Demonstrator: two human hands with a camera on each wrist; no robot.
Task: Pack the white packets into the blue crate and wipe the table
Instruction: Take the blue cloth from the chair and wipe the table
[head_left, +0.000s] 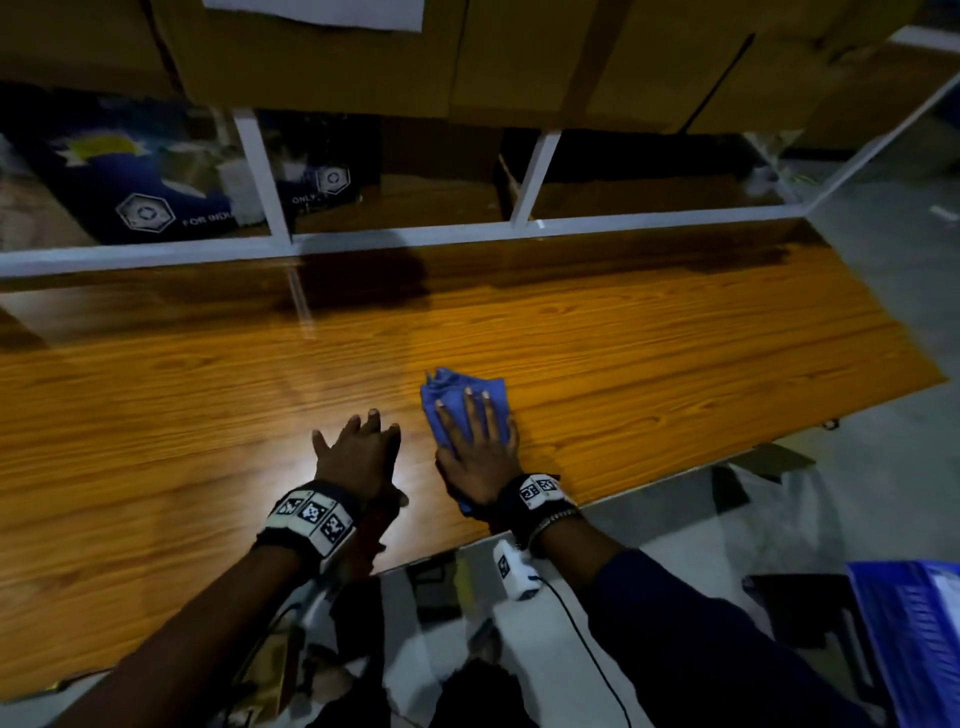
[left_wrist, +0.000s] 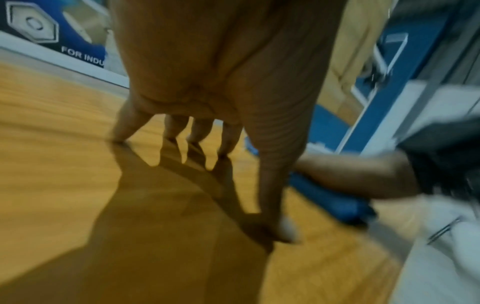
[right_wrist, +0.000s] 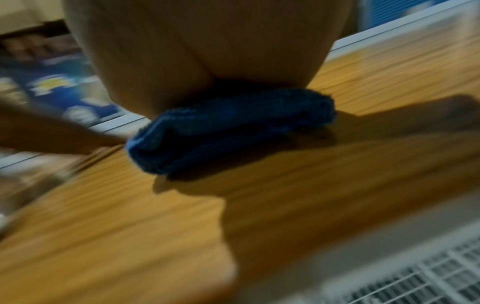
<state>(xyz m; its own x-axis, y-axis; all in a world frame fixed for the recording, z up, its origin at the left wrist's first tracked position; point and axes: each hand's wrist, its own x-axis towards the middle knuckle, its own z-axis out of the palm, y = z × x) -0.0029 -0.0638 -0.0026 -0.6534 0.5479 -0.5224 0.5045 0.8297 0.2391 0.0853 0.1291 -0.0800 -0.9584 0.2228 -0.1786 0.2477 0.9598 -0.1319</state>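
Observation:
A folded blue cloth (head_left: 457, 400) lies on the wooden table (head_left: 649, 353) near its front edge. My right hand (head_left: 475, 441) presses flat on it with straight fingers; in the right wrist view the palm (right_wrist: 207, 51) covers the top of the blue cloth (right_wrist: 228, 129). My left hand (head_left: 358, 452) rests beside it on the bare wood, fingers spread and straight; in the left wrist view its fingertips (left_wrist: 226, 148) touch the table and the cloth (left_wrist: 327, 197) shows at the right. A corner of the blue crate (head_left: 919, 639) stands off the table at lower right. No white packets show.
A white-framed shelf (head_left: 395, 236) runs along the table's far edge, with dark printed bags (head_left: 140, 192) behind it and cardboard boxes (head_left: 467, 57) above. The table's right end (head_left: 893, 343) drops to a grey floor.

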